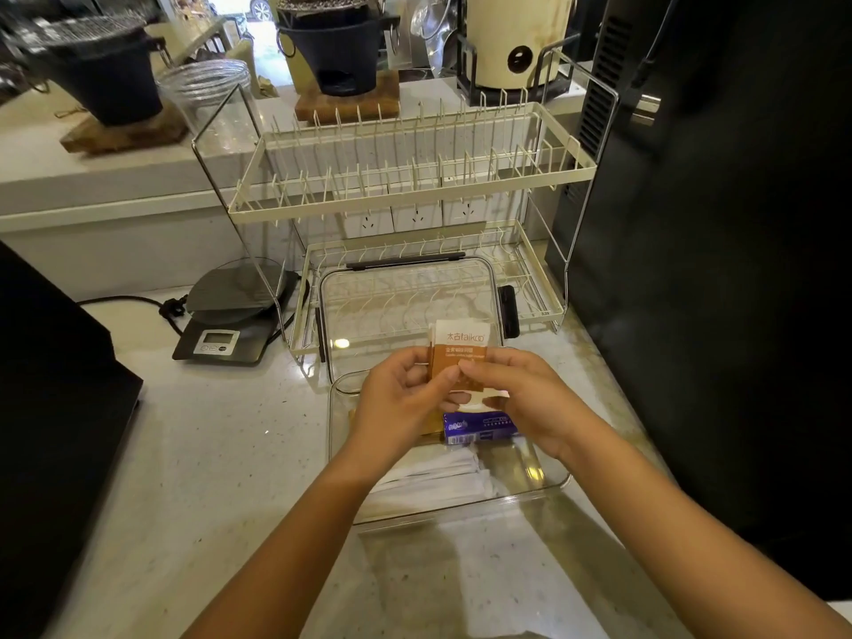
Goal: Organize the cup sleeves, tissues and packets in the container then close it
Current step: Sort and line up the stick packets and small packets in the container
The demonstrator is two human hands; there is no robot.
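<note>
Both hands, left hand (396, 398) and right hand (525, 403), pinch a small stack of brown-and-white paper sugar packets (458, 357) above the clear rectangular plastic container (544, 488). The fingers (449, 374) meet on the stack's front, squaring it, I'd judge; next it must go down beside the purple tissue pack (479, 428) and white wrapped strips (438, 472) inside. Its clear lid (405, 306) with dark clips leans on the cream wire dish rack (415, 177), the container resting on the pale speckled worktop (221, 445).

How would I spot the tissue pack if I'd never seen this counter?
Find the cream two-tier dish rack; in front of it sits a clear plastic container. Inside, just below the hands, lies the tissue pack: the only purple-blue thing, next to white wrapped items.
</note>
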